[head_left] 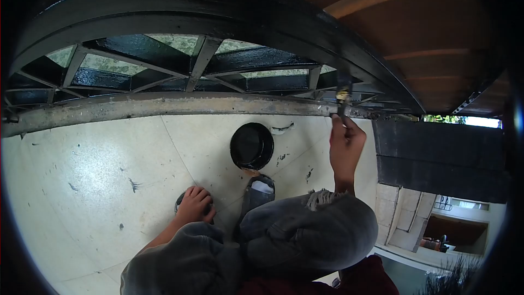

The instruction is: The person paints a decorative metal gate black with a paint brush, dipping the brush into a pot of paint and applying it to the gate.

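Note:
My right hand (346,145) grips a paintbrush (343,96) by its handle, with the bristle end up against the dark lattice frame (207,57). The frame looks wet and glossy black in places. My left hand (195,205) rests low near my knee, its fingers curled over a dark rounded thing that it mostly hides. Between the hands, a round black container (251,146) stands on the pale tiled floor (109,186), with dark liquid inside.
Dark smears mark the floor around the container. Brown panels (436,33) rise at the upper right. A dark block (436,153) and a doorway with shelves lie to the right. My bent knees are close below.

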The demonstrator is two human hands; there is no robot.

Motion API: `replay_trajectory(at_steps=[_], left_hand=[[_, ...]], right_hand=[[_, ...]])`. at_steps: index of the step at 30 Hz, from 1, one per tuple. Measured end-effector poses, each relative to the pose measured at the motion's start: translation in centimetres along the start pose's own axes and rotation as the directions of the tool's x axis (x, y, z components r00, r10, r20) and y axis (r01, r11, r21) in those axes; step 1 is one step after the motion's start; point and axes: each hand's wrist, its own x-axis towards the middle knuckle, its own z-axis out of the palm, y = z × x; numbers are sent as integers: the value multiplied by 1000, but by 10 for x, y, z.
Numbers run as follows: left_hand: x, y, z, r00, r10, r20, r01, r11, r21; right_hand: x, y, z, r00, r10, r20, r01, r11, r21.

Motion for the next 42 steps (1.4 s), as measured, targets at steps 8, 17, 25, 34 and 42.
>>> replay_trajectory(at_steps=[8,17,25,34,42], left_hand=[[1,6,-5,1000,2,4,-2,1000,0],[5,13,-9,999,-45,11,45,999,20],[8,15,-9,999,-29,19,28,999,32],[9,17,-9,996,-34,79,29,997,68],[15,22,-5,989,-122,81,114,989,95]], right_hand=[[-1,11,6,999,38,-31,-29,966,258],[-3,16,21,994,102,-28,-90,956,278],[-8,42,35,992,85,-89,-50,938,342],[-5,50,42,993,104,60,-120,873,472],[4,57,37,996,40,75,-68,901,428]])
